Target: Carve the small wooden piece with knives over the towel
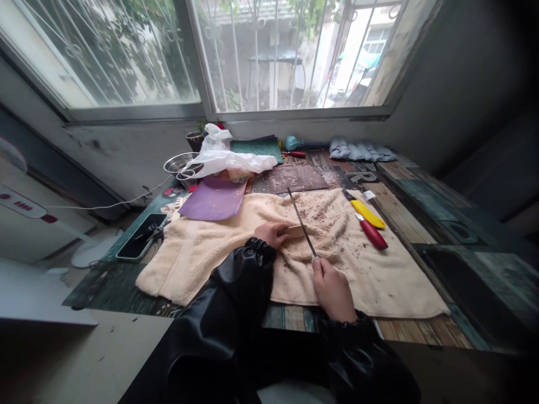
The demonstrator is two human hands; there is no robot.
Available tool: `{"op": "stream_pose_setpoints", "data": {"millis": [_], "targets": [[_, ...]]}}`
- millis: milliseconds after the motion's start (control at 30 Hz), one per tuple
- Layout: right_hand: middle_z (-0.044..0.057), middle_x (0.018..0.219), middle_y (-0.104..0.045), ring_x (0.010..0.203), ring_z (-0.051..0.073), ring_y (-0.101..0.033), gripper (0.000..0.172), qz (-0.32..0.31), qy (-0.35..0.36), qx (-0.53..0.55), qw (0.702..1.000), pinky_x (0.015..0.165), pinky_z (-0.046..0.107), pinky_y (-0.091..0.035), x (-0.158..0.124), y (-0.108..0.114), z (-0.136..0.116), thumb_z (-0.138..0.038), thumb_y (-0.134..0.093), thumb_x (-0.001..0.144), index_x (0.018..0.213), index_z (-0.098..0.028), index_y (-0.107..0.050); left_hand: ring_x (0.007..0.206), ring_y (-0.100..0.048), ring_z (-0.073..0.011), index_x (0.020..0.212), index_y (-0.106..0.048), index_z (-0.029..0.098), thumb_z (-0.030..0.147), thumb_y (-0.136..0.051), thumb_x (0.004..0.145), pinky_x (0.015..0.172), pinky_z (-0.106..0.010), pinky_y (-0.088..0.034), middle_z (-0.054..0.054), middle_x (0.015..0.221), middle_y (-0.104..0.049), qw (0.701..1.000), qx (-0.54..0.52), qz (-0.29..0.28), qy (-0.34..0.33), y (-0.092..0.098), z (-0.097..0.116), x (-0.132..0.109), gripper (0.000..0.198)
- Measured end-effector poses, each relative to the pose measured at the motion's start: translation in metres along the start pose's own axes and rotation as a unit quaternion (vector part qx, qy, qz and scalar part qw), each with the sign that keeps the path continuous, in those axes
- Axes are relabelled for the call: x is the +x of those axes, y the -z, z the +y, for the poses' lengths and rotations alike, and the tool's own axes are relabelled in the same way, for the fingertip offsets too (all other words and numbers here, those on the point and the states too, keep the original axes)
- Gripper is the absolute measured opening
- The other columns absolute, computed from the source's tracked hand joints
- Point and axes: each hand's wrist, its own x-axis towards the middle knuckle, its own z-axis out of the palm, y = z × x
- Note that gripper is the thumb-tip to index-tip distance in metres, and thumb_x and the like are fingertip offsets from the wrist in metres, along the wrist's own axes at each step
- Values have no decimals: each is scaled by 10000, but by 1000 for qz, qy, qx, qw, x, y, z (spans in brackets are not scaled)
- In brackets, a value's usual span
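My left hand point(272, 233) is closed on a small wooden piece point(295, 230) lying on a cream towel point(236, 252). My right hand point(332, 289) grips the handle end of a long thin metal file point(301, 221), whose blade runs up and away across the wooden piece. Brown shavings point(322, 216) are scattered on the towel beyond the file. Both arms wear black glossy sleeves.
A yellow-handled tool point(366, 213) and a red-handled tool point(373, 233) lie right of the hands. A purple sheet point(213, 202), white plastic bag point(227, 160), metal bowls point(181, 165) and a phone point(141, 235) sit to the left. A barred window runs behind the table.
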Motion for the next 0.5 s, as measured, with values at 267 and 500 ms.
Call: {"op": "stream_pose_setpoints", "data": {"millis": [267, 500], "targets": [[64, 680, -590, 597, 135, -491, 388, -44, -17, -68, 997, 505, 230, -223, 3, 4, -3, -372, -220, 852, 870, -193, -563, 849, -557, -143, 918, -619, 225, 391, -524, 724, 727, -238, -446, -13, 933, -627, 999, 2, 25, -41, -5, -2, 1, 272], [70, 688, -598, 619, 140, -519, 392, -52, -15, -87, 995, 517, 231, -249, 3, 4, -4, -366, -213, 856, 863, -185, -560, 851, -545, -146, 914, -616, 225, 388, -525, 723, 724, -242, -451, -10, 921, -619, 999, -1, 27, -41, -7, -3, 1, 267]]}}
